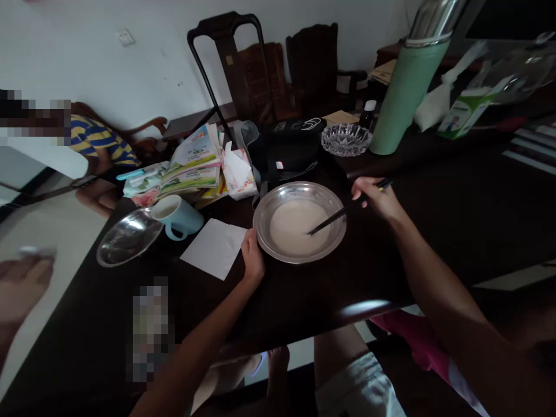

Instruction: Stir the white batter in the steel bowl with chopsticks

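We keep our left grip (253,258) against the left rim of the metal bowl (278,200), fingers held together; our right grip (376,194) closes round dark chopsticks (330,219), tips in the bowl's pale liquid (295,226). Crowding the bowl on the tabletop (295,289): white paper (212,248) and mug (187,217) left, black bag (289,149) just beyond, glass dish (346,142) and green flask (399,95) beyond-right.

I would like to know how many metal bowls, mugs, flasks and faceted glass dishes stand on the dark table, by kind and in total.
Round silver metal bowls: 2
Light-blue mug with handle: 1
Tall green flask with silver top: 1
Clear faceted glass dish: 1
Total: 5
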The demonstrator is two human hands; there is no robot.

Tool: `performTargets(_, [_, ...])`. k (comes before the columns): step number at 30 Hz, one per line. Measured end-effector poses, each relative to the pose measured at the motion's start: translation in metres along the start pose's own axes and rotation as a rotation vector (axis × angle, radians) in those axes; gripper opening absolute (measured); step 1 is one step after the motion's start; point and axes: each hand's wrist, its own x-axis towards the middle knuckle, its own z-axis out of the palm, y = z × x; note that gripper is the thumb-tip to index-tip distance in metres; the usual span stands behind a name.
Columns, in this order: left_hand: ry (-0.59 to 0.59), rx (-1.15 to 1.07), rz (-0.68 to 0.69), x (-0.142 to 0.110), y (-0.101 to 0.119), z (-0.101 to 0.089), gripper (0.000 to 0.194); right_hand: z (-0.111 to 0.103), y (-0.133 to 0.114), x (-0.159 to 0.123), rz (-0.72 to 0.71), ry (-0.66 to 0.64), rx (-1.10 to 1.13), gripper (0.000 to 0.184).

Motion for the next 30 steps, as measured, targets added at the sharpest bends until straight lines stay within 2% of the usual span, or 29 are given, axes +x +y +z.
performTargets(2, [0.000,-0.002,0.007,-0.001,0.000,-0.001,0.051,0.003,0.000,-0.001,-0.002,-0.103,-0.055,0.045])
performTargets(3, [0.003,-0.004,0.009,-0.002,0.000,-0.001,0.051,0.003,0.000,-0.001,-0.010,-0.103,-0.077,0.044])
performTargets(4, [0.004,-0.010,0.009,-0.002,-0.001,-0.001,0.051,0.003,0.001,-0.001,-0.021,-0.068,-0.087,0.045])
performTargets(6, [0.005,-0.027,0.009,-0.003,-0.001,-0.001,0.050,0.001,0.002,0.001,-0.033,0.081,-0.066,0.050])
performTargets(8, [0.001,-0.043,0.009,-0.003,-0.002,-0.001,0.050,-0.002,0.003,0.002,-0.034,0.133,-0.025,0.054])
performTargets(13, [0.001,-0.095,-0.016,-0.003,-0.003,-0.001,0.047,0.005,-0.001,-0.002,0.000,-0.125,-0.072,0.044])
performTargets(14, [0.004,-0.099,-0.021,-0.003,-0.003,-0.002,0.046,0.006,-0.002,-0.002,-0.003,-0.118,-0.088,0.043])
performTargets(17, [0.006,-0.086,-0.017,-0.002,-0.007,-0.003,0.045,0.003,0.000,0.000,-0.019,0.060,-0.078,0.049])
performTargets(19, [0.008,-0.070,-0.002,-0.002,-0.009,-0.004,0.046,0.001,0.001,0.001,-0.014,0.118,-0.049,0.053])
performTargets(20, [0.008,-0.063,0.005,-0.001,-0.009,-0.004,0.046,0.001,0.001,0.001,-0.007,0.089,-0.043,0.053])
performTargets(23, [0.004,-0.059,0.007,-0.002,-0.008,-0.004,0.047,0.005,-0.002,-0.002,0.010,-0.106,-0.077,0.047])
performTargets(25, [0.005,-0.054,0.004,-0.002,-0.005,-0.003,0.047,0.008,-0.005,-0.003,0.004,-0.141,-0.107,0.044])
performTargets(28, [0.010,-0.034,0.004,-0.003,-0.001,-0.002,0.048,0.006,-0.005,-0.002,-0.001,-0.006,-0.111,0.050])
performTargets(30, [0.009,-0.030,0.005,-0.003,0.001,-0.001,0.050,0.004,-0.004,-0.001,0.011,0.039,-0.099,0.052])
